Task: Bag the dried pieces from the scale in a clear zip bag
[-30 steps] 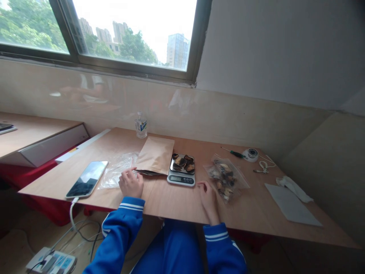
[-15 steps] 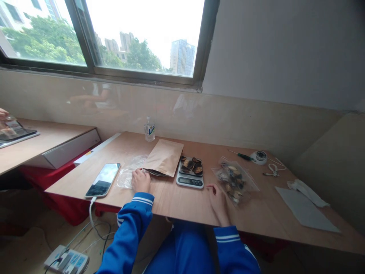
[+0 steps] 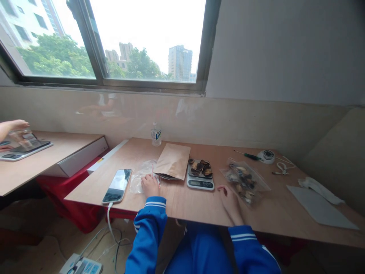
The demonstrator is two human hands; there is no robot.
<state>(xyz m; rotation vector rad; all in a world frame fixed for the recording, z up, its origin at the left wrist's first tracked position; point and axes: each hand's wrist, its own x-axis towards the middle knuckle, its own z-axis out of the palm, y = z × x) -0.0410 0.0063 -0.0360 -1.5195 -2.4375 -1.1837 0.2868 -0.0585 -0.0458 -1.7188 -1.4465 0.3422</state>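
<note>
My left hand (image 3: 149, 185) rests on the wooden table (image 3: 185, 201), its fingers on a clear plastic bag (image 3: 141, 177) beside the open end of a brown paper pouch (image 3: 173, 161). My right hand (image 3: 230, 197) lies flat on the table, fingers loosely apart, just left of a clear zip bag (image 3: 244, 180) filled with dried dark pieces. Between the hands stands a small digital scale (image 3: 200, 177) with several dried pieces on its pan. Both sleeves are blue with white stripes.
A phone (image 3: 118, 185) with a cable lies at the left edge. A small bottle (image 3: 156, 134) stands at the wall. A screwdriver (image 3: 246, 155), tape roll (image 3: 267, 156), cord and grey sheet (image 3: 318, 208) lie at the right. Another person's hand (image 3: 13, 127) works at the left desk.
The view has swung left and up, so another person's hand at the left desk has come into sight. My hands stay put on the bag and table.
</note>
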